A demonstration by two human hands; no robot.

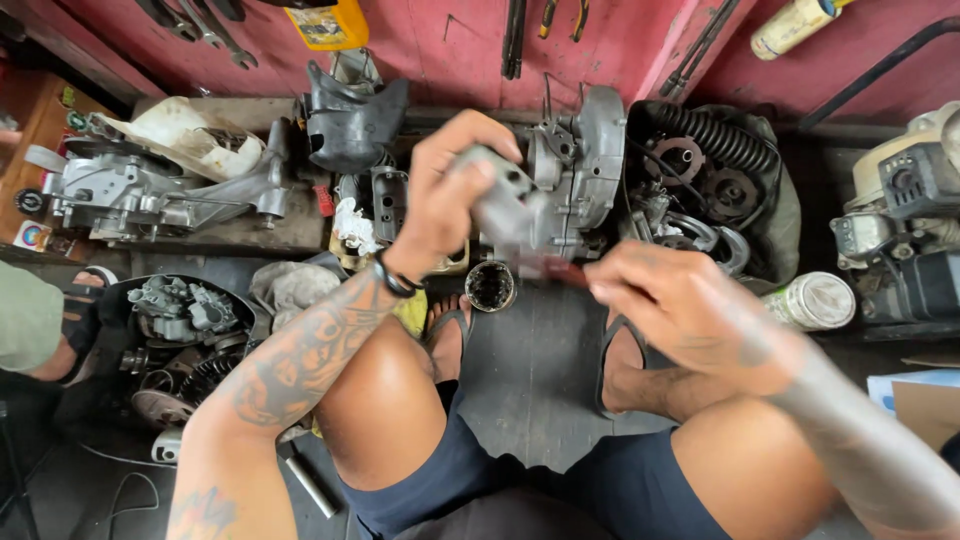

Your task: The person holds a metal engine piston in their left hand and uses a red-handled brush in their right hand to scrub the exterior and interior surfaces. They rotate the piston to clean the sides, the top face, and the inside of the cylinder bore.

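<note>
**Grey metal part held over a crowded workshop floor**

Red-painted wall and a dark floor frame the scene, with engine parts spread along the wall's foot. The left hand (450,195) has its grip closed around a grey metal casting (500,200), fingers wrapped over the top end, holding it up in front of the knees. The right hand (675,300) is blurred; its fingers pinch a thin dark-red tool (560,270) whose tip meets the lower end of the casting, so that grip is closed on the tool.

Just below the hands, a small open metal cylinder (490,286) stands on the floor between the person's sandalled feet. Behind the casting sits a grey engine case (585,165). To the right of it, a sack (785,215) holds a black ribbed hose and round metal parts, and a pale tin (815,300) lies beside it. To the left lie another engine block (140,195) on a low platform and a black bowl of small parts (185,320). Another person's arm in a green sleeve (28,322) shows at the left edge.
</note>
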